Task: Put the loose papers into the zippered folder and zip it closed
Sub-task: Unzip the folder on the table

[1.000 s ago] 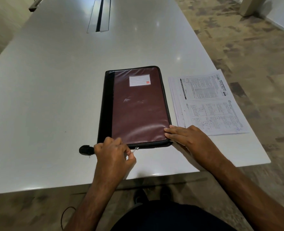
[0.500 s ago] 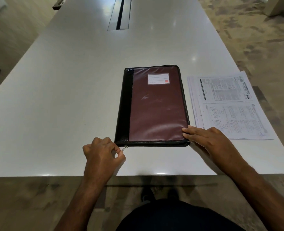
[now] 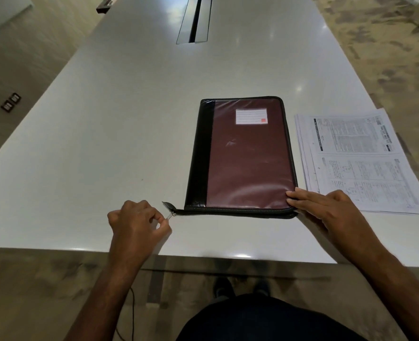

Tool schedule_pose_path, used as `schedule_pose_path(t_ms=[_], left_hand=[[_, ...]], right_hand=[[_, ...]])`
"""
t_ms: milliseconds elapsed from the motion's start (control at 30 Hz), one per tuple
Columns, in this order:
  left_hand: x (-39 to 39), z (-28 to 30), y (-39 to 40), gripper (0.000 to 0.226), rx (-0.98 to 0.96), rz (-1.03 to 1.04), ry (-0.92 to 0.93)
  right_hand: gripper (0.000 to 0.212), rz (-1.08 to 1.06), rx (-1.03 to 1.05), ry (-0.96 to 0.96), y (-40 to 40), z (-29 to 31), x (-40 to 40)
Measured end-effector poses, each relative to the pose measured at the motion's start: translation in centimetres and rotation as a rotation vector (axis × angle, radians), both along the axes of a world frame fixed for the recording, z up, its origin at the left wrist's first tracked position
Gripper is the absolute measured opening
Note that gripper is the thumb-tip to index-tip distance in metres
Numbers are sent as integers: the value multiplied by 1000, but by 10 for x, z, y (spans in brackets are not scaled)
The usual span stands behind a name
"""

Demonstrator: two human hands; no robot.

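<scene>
A maroon zippered folder with a black spine and a white label lies flat and closed on the white table. My left hand pinches the small metal zipper pull just past the folder's near left corner, where the zipper tail sticks out. My right hand rests flat with its fingertips pressing the folder's near right corner. A stack of printed loose papers lies on the table to the right of the folder, partly under my right hand.
A long cable slot is set into the table's far middle. The near table edge runs just below my hands. Floor sockets sit at the left. My shoes show under the table.
My left hand has drawn the zipper pull leftward along the folder's near edge, from near its middle to beyond the left corner. My right hand kept holding the right corner.
</scene>
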State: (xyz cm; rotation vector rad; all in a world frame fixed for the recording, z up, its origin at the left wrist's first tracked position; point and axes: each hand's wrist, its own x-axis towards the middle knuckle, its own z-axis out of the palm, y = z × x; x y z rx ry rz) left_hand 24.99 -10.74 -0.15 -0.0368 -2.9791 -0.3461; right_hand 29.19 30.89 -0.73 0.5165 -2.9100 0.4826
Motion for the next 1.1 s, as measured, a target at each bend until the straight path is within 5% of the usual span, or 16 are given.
schedule_pose_path(t_ms=[267, 533, 700, 1100], left_hand=[[-8, -3, -8, 12, 56, -56, -33], [-35, 6, 9, 32, 249, -95, 162], [-81, 8, 56, 40, 282, -151, 143], [-170, -19, 125, 91, 356, -169, -173]], right_hand=[[59, -2, -38, -11, -1, -1, -3], [30, -362, -374, -74, -3, 2, -26], [52, -545, -284, -199, -14, 10, -68], [58, -607, -132, -237, -25, 12, -141]])
